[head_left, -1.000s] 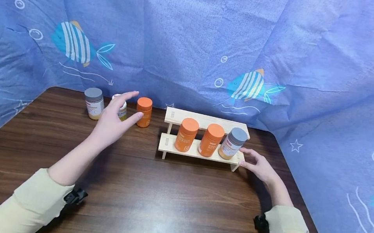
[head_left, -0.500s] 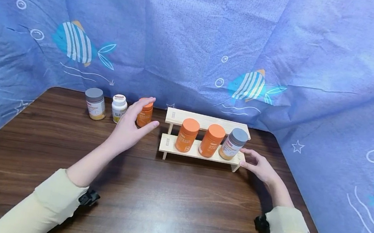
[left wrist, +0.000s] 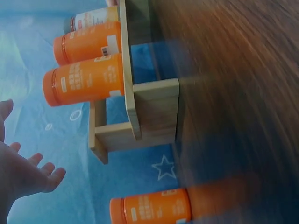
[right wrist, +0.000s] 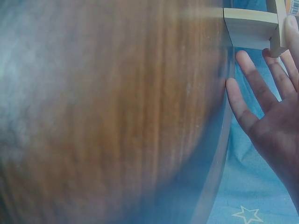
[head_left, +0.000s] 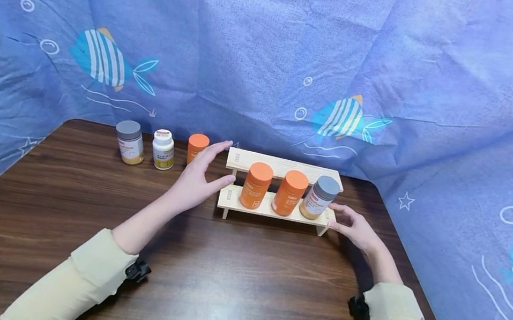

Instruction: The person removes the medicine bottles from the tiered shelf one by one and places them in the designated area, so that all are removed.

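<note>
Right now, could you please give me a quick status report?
Left hand open, beside wooden rack. Right hand open, touching rack's end. Three bottles on lower shelf.

I see a dark wooden table [head_left: 230, 286]. On it stands a small wooden rack [head_left: 280, 166], and at its left three bottles: grey-capped [head_left: 129, 142], white [head_left: 162, 149], orange [head_left: 197, 145].

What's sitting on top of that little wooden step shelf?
The wooden shelf carries three bottles on its lower step: two orange bottles and a grey-capped bottle. The upper step looks bare where it shows; the bottles hide part of it.
</note>
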Demonstrator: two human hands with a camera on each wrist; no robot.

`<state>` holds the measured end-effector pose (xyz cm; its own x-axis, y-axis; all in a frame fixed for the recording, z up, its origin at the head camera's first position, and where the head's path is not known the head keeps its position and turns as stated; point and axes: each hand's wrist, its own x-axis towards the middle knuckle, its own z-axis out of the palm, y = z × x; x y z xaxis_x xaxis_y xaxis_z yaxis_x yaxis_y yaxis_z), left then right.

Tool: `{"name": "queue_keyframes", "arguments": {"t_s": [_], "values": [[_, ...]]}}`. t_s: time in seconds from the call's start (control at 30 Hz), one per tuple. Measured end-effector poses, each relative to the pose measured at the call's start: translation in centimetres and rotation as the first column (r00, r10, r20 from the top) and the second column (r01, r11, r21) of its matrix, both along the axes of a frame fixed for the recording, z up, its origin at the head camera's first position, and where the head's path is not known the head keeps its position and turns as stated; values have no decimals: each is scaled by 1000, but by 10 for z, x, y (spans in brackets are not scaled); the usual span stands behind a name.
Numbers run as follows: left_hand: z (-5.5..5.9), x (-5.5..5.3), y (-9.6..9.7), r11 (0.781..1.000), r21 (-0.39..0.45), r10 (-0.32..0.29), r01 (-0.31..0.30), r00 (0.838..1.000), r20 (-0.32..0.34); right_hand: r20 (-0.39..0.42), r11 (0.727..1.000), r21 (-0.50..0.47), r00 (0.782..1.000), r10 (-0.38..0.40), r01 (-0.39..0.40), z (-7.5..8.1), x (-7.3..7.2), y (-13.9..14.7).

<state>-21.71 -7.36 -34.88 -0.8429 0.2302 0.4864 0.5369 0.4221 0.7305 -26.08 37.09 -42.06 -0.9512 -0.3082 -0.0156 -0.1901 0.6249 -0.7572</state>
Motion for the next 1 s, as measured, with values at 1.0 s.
{"name": "queue_keyframes", "arguments": {"t_s": [1.0], "values": [[-19, -23, 58, 992, 79, -104, 96, 989, 108, -18, 1000, -11, 1000, 13, -14, -2, 0, 0]]}}
